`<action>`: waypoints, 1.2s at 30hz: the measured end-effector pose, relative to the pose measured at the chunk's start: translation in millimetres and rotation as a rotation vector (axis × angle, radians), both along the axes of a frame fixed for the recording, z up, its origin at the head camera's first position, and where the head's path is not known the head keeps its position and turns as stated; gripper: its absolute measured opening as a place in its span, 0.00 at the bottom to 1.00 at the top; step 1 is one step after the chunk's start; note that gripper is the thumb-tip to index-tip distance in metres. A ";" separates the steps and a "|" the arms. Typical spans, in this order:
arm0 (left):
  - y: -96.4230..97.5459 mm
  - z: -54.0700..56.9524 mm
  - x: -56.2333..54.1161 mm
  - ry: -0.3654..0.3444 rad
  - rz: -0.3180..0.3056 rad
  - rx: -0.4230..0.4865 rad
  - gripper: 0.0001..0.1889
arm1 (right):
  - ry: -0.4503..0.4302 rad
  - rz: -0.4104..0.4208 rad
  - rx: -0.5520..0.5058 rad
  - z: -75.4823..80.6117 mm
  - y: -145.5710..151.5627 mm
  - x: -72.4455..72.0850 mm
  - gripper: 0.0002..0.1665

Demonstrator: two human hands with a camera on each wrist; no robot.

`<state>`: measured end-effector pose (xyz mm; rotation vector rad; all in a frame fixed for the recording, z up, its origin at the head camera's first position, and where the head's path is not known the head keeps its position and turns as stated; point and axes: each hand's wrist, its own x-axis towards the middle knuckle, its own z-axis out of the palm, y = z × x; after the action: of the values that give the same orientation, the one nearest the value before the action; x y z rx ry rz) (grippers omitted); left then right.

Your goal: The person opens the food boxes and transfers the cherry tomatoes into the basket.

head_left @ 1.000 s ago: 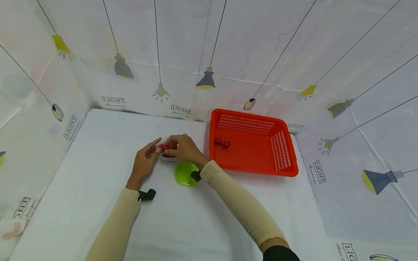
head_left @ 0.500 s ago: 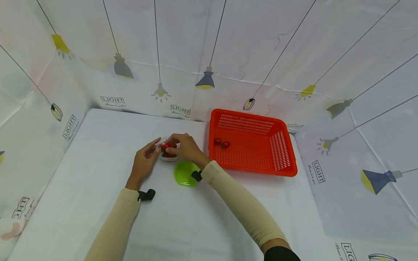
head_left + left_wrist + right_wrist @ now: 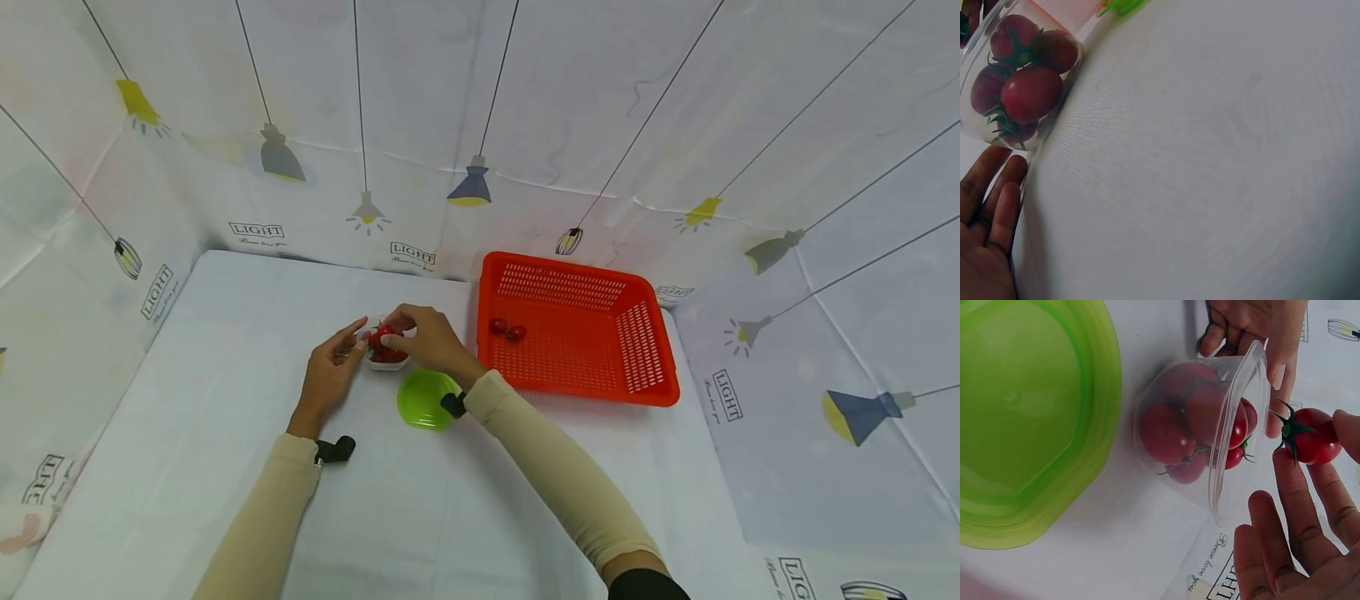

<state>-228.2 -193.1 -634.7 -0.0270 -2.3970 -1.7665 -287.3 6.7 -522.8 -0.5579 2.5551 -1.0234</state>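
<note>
A clear plastic cup [image 3: 1217, 490] on the white table contains several red tomatoes [image 3: 1166, 434] with green stalks. My right hand [image 3: 433, 340] pinches one small tomato [image 3: 1317, 439] between thumb and fingertips, just outside the cup's rim in the right wrist view. My left hand [image 3: 330, 373] is at the cup's left side. Its fingers [image 3: 1005, 215] look extended and loose beside the cup's wall in the left wrist view; whether they press on it I cannot tell.
A lime-green dish [image 3: 420, 404] stands on the table [image 3: 390, 517] just in front of the cup. At the back right is a red plastic basket [image 3: 570, 385] with two small tomatoes [image 3: 507, 328] near its left wall. A lamp-patterned sheet [image 3: 300, 208] encloses the table.
My right hand has shifted slightly up and away with the tomato, showing more of the tomatoes in the cup. The left hand has stayed in nearly the same place.
</note>
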 end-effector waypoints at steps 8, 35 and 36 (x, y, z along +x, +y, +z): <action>0.6 1.5 0.9 0.022 0.009 0.001 0.24 | -0.017 0.004 -0.028 1.2 1.6 2.6 0.12; 4.2 -0.8 2.4 0.036 0.023 0.002 0.24 | -0.042 -0.002 -0.073 -7.2 11.8 9.5 0.15; 4.7 -0.2 2.6 0.035 0.022 0.004 0.24 | -0.038 -0.005 -0.076 -7.6 12.3 9.3 0.14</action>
<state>-225.6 -188.4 -634.9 -0.0303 -2.3599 -1.7468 -278.0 19.1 -530.4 -0.5469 2.4945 -1.1253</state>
